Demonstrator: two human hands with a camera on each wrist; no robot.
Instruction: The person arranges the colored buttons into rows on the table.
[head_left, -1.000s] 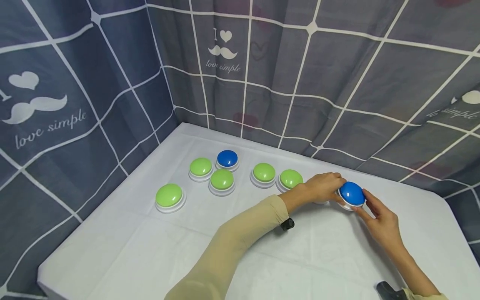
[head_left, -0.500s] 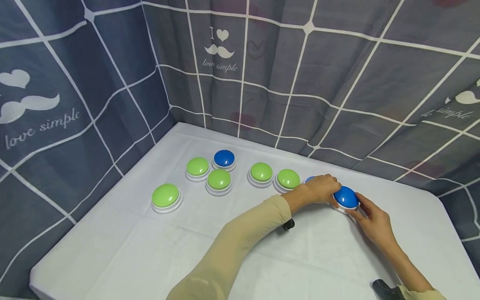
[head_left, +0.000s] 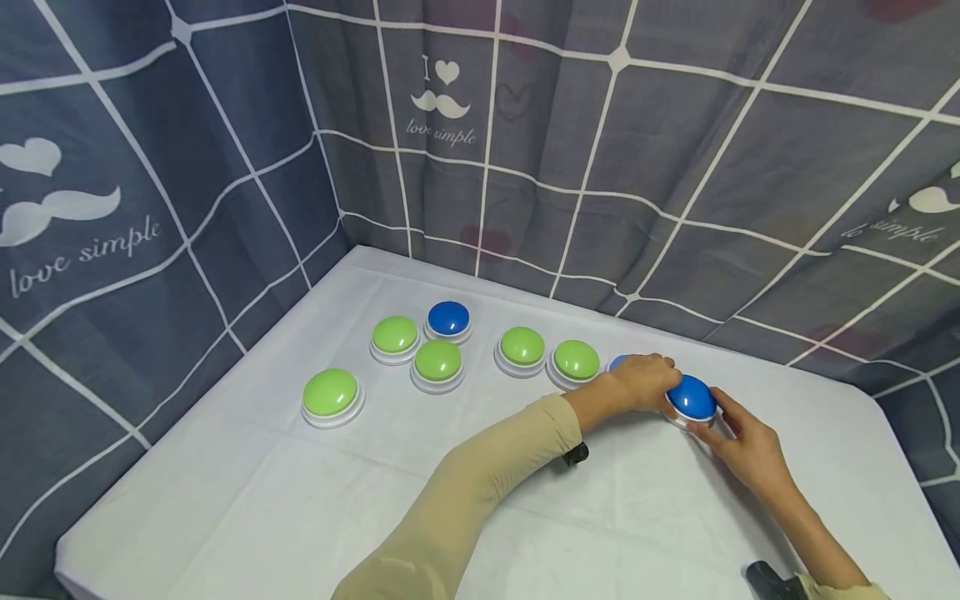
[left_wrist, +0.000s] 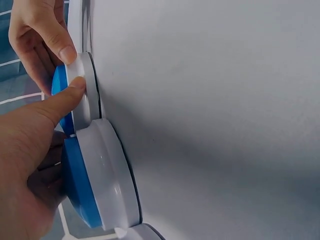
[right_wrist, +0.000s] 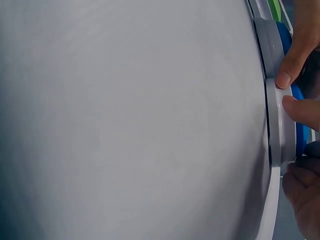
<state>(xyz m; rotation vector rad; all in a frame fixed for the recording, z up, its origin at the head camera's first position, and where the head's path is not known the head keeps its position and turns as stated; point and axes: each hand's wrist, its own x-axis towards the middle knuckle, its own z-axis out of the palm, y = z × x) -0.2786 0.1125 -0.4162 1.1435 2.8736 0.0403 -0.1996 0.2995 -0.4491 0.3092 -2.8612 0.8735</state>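
Note:
Both hands hold one blue dome push button (head_left: 692, 397) with a white base at the right end of a row. My left hand (head_left: 647, 383) reaches over from the left, its thumb on the near side of the white base (left_wrist: 86, 95). From the right, my right hand (head_left: 750, 442) grips the same base with thumb and fingers. In the right wrist view the base (right_wrist: 277, 125) sits on the white cloth, right up against a second blue button (right_wrist: 270, 45). In the head view my left hand mostly covers that second button (head_left: 618, 362).
Left of the hands stand two green buttons (head_left: 522, 347) (head_left: 576, 360). Further left is a cluster of a blue button (head_left: 448, 319) and two green ones (head_left: 394, 336) (head_left: 438, 362); another green button (head_left: 331, 394) stands alone. Dark checked curtains (head_left: 525, 150) hang behind the white table (head_left: 247, 500).
The held blue button has come down and slightly left, against the neighbouring blue button. Both hands moved with it. In the last half second almost nothing moved.

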